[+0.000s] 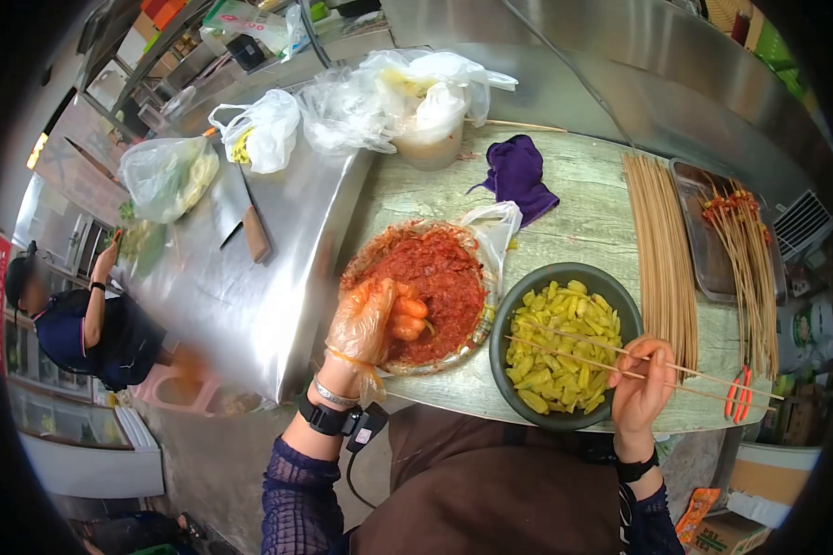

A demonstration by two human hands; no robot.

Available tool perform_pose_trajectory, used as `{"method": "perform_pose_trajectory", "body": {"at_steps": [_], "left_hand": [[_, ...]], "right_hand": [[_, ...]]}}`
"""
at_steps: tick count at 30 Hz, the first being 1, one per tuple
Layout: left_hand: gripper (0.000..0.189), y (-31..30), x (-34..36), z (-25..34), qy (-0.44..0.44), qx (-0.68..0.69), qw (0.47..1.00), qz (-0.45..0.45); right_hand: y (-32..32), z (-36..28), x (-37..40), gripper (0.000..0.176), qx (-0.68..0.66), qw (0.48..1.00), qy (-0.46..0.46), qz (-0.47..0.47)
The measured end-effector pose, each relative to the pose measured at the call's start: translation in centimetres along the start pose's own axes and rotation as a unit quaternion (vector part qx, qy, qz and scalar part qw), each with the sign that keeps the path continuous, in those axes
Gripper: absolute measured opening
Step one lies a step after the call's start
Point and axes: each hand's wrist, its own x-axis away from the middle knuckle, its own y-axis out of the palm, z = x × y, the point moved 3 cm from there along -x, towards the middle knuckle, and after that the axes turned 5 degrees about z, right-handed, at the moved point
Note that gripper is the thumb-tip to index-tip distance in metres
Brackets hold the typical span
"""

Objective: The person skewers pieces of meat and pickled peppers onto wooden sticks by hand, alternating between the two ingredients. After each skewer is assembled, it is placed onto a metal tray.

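The left hand (372,319), inside a thin plastic glove, lay at about 9 o'clock of the foil bowl (407,368). Its fingers were bent and close together, their tips smeared and sunk in the red paste (444,277) that filled the bowl. Whether they gripped a lump could not be told. A black watch (324,418) sat on that wrist.

The right hand (640,388) was at 4 o'clock of the dark bowl (565,270), fingers pinched tight on two skewers (574,351). The sticks ran side by side over the bowl, their tips towards 9 o'clock above the yellow pieces (555,370) heaped inside it.

The two bowls stood just beside each other on the wooden table (592,203), the dark one at 3 o'clock of the foil one. At 2 o'clock of the dark bowl lay a bundle of bare sticks (662,250), and further that way a metal tray (690,185) with loaded skewers (745,250). A purple cloth (518,176) lay at 12 o'clock of the bowls, and a bag-lined tub (430,139) at 11 o'clock.

On the steel counter (241,305), at 9 o'clock of the table, lay a knife (250,227) and plastic bags (259,129). Another person (93,324) sat beyond the counter's edge at 9 o'clock.
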Motion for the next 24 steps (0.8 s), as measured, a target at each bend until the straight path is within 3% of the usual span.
{"method": "perform_pose_trajectory", "body": {"at_steps": [4,5,6,7,9,11,13,15,19,21,24], "left_hand": [[0.028,1.0,0.3,-0.5,0.035,-0.019,0.999,0.032],[0.026,-0.4,-0.6,-1.4,0.088,-0.076,0.993,0.037],[0.025,-1.8,-1.0,-2.0,0.074,-0.111,0.991,0.012],[0.026,-1.0,-0.6,-1.2,0.15,-0.199,0.968,0.039],[0.027,1.3,0.5,0.0,0.184,-0.213,0.959,0.046],[0.026,1.2,0.0,0.0,0.284,-0.293,0.911,0.057],[0.025,1.3,-0.1,-0.4,0.284,-0.31,0.903,0.084],[0.023,1.3,0.1,-0.8,0.181,-0.271,0.937,0.122],[0.026,2.0,-0.4,-2.5,0.096,-0.086,0.989,0.074],[0.026,3.2,-0.2,-3.4,0.159,-0.098,0.979,0.086],[0.014,3.6,-0.2,-4.4,0.161,-0.043,0.983,0.075]], "right_hand": [[-0.7,0.9,0.3,0.028,-0.02,1.0,0.0,0.003],[-1.0,0.5,0.4,0.028,-0.018,1.0,-0.005,0.006],[-1.0,-0.3,0.3,0.028,0.002,1.0,-0.012,0.003],[-0.7,-0.9,0.2,0.028,0.02,1.0,-0.018,-0.001],[-1.0,-2.3,-0.4,0.028,0.046,0.998,-0.032,-0.013],[-1.0,-4.1,-1.1,0.028,0.065,0.996,-0.053,-0.033],[-0.9,-5.4,-1.6,0.029,0.09,0.995,-0.038,-0.015],[-0.5,-6.4,-1.9,0.032,0.134,0.991,-0.024,0.002],[-0.3,-6.1,-2.9,0.034,0.19,0.98,0.027,-0.045],[0.6,-5.5,-3.5,0.031,0.209,0.976,0.015,-0.059],[1.5,-4.6,-4.7,0.026,0.257,0.961,-0.031,-0.092]]}}
